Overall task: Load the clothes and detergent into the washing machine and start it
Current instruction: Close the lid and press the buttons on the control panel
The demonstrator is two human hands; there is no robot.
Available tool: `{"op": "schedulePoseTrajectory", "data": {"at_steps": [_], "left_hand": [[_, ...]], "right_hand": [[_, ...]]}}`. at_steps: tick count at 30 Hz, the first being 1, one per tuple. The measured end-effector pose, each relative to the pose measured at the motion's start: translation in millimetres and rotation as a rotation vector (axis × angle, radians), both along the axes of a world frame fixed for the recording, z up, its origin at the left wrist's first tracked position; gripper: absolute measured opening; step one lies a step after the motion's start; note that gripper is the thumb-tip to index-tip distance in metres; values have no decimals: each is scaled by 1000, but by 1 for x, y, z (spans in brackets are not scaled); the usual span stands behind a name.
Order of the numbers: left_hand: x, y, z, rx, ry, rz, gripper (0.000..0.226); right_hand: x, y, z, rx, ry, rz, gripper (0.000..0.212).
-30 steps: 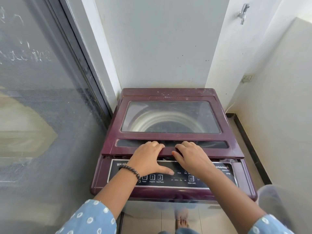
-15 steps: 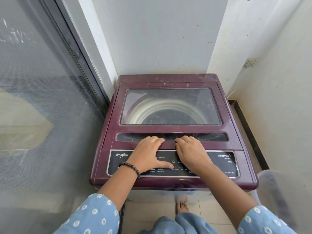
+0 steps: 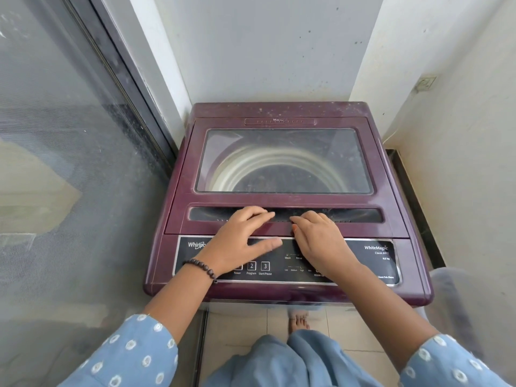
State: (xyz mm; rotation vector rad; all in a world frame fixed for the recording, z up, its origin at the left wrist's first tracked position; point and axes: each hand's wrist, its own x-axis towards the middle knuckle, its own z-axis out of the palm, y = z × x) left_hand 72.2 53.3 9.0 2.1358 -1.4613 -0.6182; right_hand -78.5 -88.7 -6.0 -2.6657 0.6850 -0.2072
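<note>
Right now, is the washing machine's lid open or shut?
Shut. The lid lies flat on the machine, and both hands rest on its front edge.

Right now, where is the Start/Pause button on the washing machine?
In the head view, the Start/Pause button sits on the black control panel at the front, just right of the left hand and below the closed lid.
</note>
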Motion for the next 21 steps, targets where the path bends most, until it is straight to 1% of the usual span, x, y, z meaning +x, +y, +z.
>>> {"op": "schedulePoseTrajectory", "data": {"at_steps": [3, 5, 6, 8, 10, 12, 14, 16, 17, 21], "left_hand": [[7, 10, 5, -164, 113, 122, 52], [9, 19, 10, -253, 210, 224, 34], [10, 22, 11, -279, 270, 275, 28], [10, 27, 13, -315, 371, 350, 22], [9, 28, 12, -367, 462, 394, 25], [7, 26, 10, -432, 539, 427, 39], [4, 22, 9, -475, 637, 418, 60], [5, 19, 8, -462, 754, 407, 80], [5, 18, 6, -441, 805, 408, 85], [4, 11, 1, -340, 893, 393, 89]], "right_hand": [[-1, -2, 4, 102, -151, -38, 23], [1, 0, 7, 146, -207, -50, 15], [2, 2, 9, 171, -212, -52, 13], [5, 6, 13, 215, -236, -59, 11], [11, 12, 18, 281, -296, -68, 11], [15, 19, 22, 360, -301, -100, 11], [17, 22, 23, 335, -261, -107, 6], [20, 21, 21, 302, -220, -45, 14], [21, 19, 19, 314, -198, 1, 23], [29, 14, 13, 385, -78, 132, 76]]}}
